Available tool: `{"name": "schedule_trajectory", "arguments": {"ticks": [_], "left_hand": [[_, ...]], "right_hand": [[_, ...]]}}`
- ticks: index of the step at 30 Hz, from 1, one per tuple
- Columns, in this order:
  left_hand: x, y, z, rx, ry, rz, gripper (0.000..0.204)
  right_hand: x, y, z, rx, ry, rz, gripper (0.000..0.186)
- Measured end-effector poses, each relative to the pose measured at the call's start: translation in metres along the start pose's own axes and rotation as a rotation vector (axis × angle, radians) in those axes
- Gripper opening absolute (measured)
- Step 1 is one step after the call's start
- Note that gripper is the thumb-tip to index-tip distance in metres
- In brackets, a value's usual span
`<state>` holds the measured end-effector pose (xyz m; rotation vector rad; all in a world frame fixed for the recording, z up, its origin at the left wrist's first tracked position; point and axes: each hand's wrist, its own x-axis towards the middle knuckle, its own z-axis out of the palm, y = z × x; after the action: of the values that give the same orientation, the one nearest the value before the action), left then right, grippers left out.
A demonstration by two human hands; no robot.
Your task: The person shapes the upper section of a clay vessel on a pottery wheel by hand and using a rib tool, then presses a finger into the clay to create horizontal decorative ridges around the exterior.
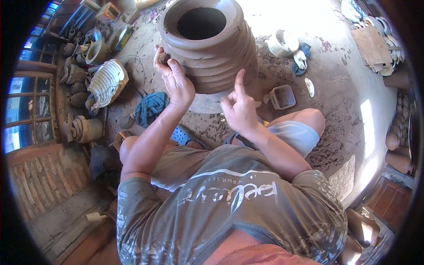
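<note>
A tall brown clay pot (212,66) with a thick rounded rim and ridged walls stands on a round pale base (198,105) in front of me. My left hand (179,86) is beside the pot's left wall, thumb up, its fingers curled round a small brown clay lump (164,58). At the lower right of the pot is my right hand (240,108). Its index finger stretches up in front of the ridged wall; whether it touches the clay I cannot tell. The other fingers are bent and partly hidden, and nothing shows in them.
A blue-green cloth (151,107) lies left of the base. To the right are a small clear plastic tub (282,97), a white bucket (282,43) and a white glove (300,59). A ribbed pale mould (108,84) and several pots line the left wall. Clay scraps litter the floor.
</note>
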<state>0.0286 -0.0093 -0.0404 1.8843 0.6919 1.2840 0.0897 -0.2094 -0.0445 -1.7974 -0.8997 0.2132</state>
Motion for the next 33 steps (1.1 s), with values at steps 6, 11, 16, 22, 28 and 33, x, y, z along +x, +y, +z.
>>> {"name": "schedule_trajectory", "arguments": {"ticks": [6, 11, 16, 22, 28, 33], "left_hand": [[0.000, -0.002, -0.013, -0.165, -0.026, -0.038, 0.048], [0.001, 0.040, -0.049, -0.095, -0.225, -0.039, 0.028], [-0.034, 0.083, -0.050, -0.233, -0.837, -0.110, 0.046], [-0.036, 0.073, -0.046, -0.388, -1.157, -0.544, 0.057], [-0.040, 0.080, -0.036, -0.400, -1.013, -0.478, 0.047], [-0.034, 0.086, -0.038, -0.365, -1.113, -0.528, 0.043]], "right_hand": [[-0.034, -0.026, 0.025, -0.138, -0.228, -0.250, 0.057], [-0.007, -0.031, -0.007, -0.011, -0.019, -0.321, 0.043], [0.020, -0.046, -0.037, -0.209, 0.001, -0.616, 0.044], [0.014, -0.030, -0.051, -0.256, -0.118, -0.702, 0.036], [0.009, -0.047, -0.058, 0.096, -0.071, -0.336, 0.020], [0.011, -0.034, -0.064, -0.028, -0.051, -0.427, 0.019]]}}
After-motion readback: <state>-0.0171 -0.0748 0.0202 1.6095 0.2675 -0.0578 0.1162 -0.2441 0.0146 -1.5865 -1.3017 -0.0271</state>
